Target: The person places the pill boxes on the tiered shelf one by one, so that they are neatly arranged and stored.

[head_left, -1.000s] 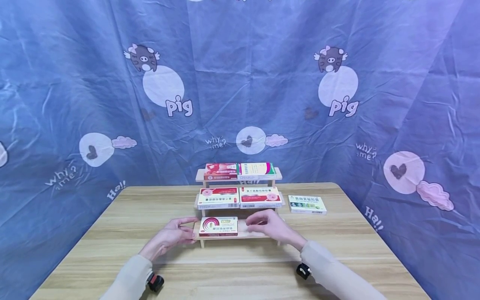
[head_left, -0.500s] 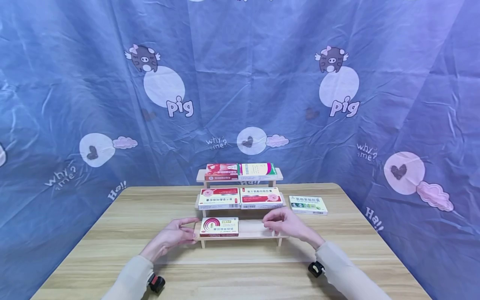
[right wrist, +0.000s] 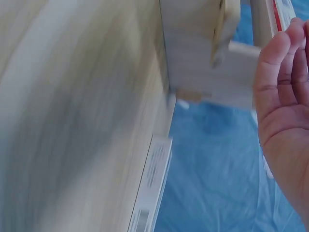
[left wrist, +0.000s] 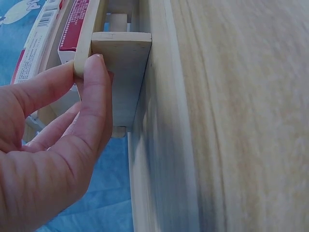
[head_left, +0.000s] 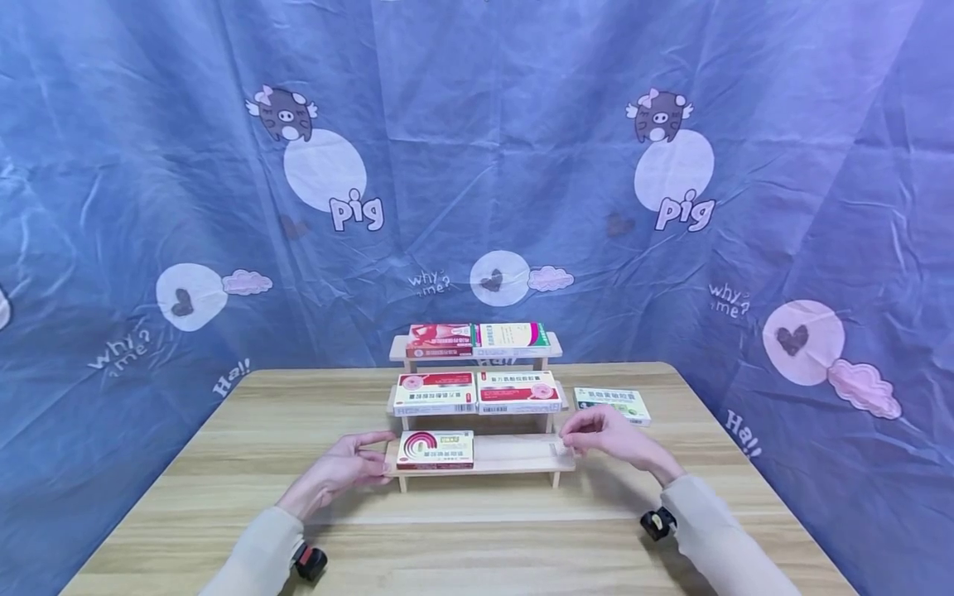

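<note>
A wooden three-tier display stand (head_left: 514,449) is on the table in the head view. My left hand (head_left: 339,465) pinches the left end of its lowest shelf; the left wrist view shows the thumb above and fingers (left wrist: 94,96) beneath the board. At that shelf's other end is my right hand (head_left: 622,440), fingers bent loosely. In the right wrist view this hand (right wrist: 285,106) appears beside the shelf end, gripping nothing. A white-and-red medicine box (head_left: 436,449) lies on the lowest shelf's left half. Right of the stand, my right hand partly hides a white-and-green medicine box (head_left: 592,403).
Two white-and-red medicine boxes, left (head_left: 435,393) and right (head_left: 517,391), fill the middle tier. On top lie a red box (head_left: 440,339) and a white, green and magenta one (head_left: 510,338). A blue printed curtain (head_left: 492,182) hangs behind the wooden table (head_left: 462,546).
My right hand has moved rightward along the lowest shelf, from near the medicine box to the shelf's right end. The left hand and the boxes have stayed in place.
</note>
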`<state>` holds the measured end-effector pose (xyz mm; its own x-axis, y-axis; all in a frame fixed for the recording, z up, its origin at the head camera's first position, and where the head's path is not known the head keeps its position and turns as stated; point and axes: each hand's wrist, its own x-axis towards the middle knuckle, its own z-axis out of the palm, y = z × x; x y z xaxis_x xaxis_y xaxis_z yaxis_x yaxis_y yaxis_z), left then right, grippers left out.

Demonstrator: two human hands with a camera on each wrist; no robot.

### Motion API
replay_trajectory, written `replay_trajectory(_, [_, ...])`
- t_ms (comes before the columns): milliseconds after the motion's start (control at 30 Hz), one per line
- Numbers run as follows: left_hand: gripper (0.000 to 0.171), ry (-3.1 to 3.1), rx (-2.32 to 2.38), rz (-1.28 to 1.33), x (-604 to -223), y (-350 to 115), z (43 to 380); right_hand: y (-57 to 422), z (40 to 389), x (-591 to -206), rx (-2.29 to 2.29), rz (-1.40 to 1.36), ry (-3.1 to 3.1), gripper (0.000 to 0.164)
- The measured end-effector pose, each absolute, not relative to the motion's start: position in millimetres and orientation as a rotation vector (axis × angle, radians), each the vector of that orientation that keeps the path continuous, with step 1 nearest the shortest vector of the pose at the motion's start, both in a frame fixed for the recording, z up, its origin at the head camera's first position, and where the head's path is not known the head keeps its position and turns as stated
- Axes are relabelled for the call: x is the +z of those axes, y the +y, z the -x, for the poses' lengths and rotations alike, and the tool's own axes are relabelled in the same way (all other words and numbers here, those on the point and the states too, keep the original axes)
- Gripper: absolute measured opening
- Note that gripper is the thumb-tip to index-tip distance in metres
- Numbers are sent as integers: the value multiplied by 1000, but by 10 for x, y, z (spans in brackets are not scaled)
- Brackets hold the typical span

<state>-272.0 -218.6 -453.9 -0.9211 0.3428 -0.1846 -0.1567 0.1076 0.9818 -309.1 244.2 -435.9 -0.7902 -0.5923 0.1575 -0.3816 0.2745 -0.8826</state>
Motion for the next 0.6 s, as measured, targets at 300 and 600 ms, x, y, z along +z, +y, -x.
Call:
replay_trajectory(300, [71, 2050, 1855, -163, -4518, -2180, 2745, 2770, 3210, -4378, -1590, 841, 2371, 18])
replay_trajectory(600, [71, 2041, 1864, -160, -4544, -2173, 2738, 2977, 3309, -4470, -1520, 747, 2512, 32])
